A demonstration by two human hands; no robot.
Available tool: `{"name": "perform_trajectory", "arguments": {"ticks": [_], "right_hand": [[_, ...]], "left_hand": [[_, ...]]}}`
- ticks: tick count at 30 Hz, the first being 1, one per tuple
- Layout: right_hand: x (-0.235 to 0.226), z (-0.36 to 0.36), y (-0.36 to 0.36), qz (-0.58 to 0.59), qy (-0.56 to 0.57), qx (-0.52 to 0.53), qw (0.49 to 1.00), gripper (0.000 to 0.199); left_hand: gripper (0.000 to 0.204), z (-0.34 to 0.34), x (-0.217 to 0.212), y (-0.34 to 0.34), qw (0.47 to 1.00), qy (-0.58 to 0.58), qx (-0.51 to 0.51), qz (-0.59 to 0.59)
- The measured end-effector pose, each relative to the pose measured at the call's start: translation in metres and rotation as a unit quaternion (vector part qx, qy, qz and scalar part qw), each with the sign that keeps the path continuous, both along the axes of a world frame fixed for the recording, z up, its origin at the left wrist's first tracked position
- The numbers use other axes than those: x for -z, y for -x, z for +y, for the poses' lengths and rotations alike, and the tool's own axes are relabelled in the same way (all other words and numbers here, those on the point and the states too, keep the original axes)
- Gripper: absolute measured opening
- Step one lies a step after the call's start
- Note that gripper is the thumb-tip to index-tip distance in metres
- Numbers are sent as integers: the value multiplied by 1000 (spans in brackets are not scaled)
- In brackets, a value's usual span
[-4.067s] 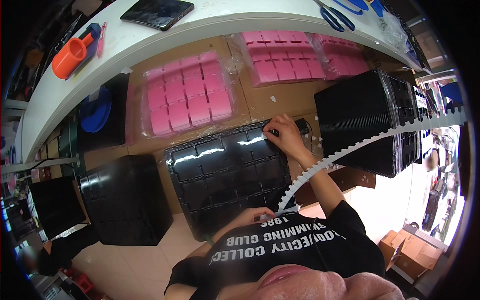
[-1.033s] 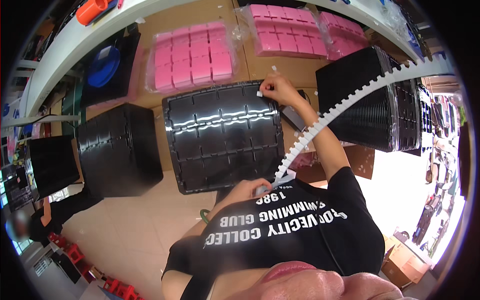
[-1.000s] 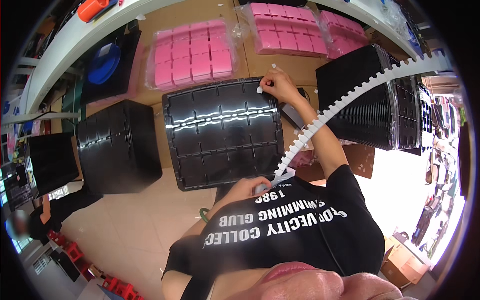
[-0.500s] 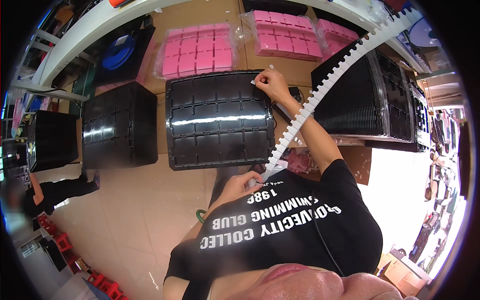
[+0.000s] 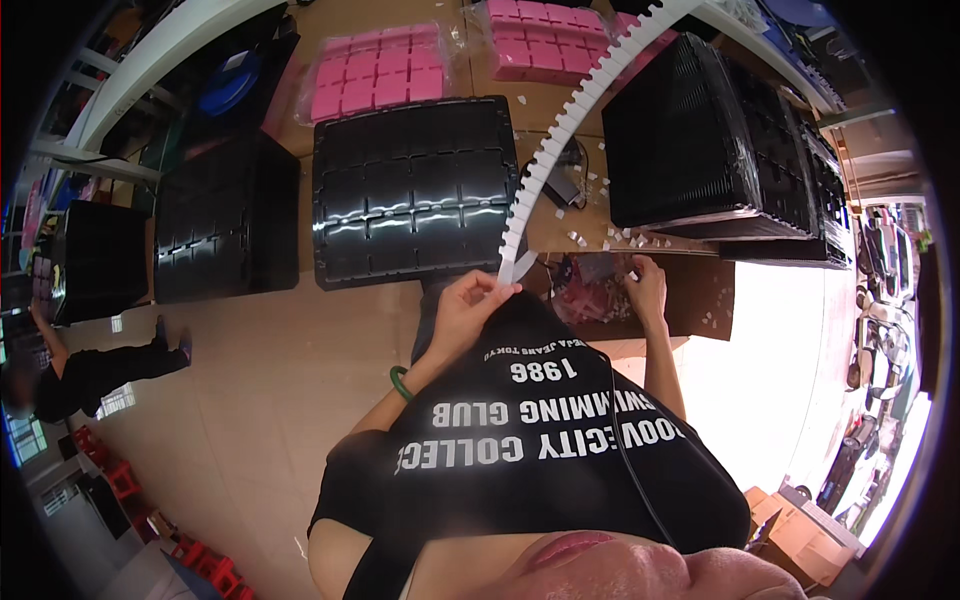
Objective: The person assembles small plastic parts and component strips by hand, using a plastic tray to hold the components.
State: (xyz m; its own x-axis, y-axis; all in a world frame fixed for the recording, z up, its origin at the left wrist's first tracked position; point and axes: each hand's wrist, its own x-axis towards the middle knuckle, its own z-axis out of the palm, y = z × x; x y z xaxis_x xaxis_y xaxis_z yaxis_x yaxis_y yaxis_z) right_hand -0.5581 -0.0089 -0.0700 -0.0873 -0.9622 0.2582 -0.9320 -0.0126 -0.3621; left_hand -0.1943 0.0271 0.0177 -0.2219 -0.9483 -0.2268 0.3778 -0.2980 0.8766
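Note:
A long white strip with a notched edge (image 5: 562, 132) runs from my left hand up to the far right. My left hand (image 5: 467, 316) pinches its near end, close to my shirt. Over an open cardboard box (image 5: 715, 300) is my right hand (image 5: 647, 290), fingers closed, with a small white piece (image 5: 633, 276) at the fingertips. A black plastic tray with a grid of ridges (image 5: 415, 165) lies in front of me on the table, just beyond my left hand, and neither hand touches it.
Stacked black trays (image 5: 665, 140) stand on the right, with another black stack (image 5: 230, 225) on the left. Pink foam blocks in clear plastic (image 5: 378, 70) lie at the back. White scraps dot the brown tabletop (image 5: 590, 205). At far left a person (image 5: 110, 375) is at work.
My right hand has left the tray's far right corner and come down to the cardboard box. My left hand keeps the strip's end. The strip now stands steeper, and the view has shifted.

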Motion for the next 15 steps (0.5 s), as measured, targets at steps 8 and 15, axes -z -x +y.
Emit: {"name": "perform_trajectory", "arguments": {"ticks": [8, 15], "right_hand": [[-83, -26, -144, -651, -366, -179, 640, 28], [-55, -22, -190, -754, -431, -323, 376, 35]], "left_hand": [[22, 13, -8, 4, 991, -112, -23, 70], [23, 30, -11, -14, 966, -173, 8, 190]]}}
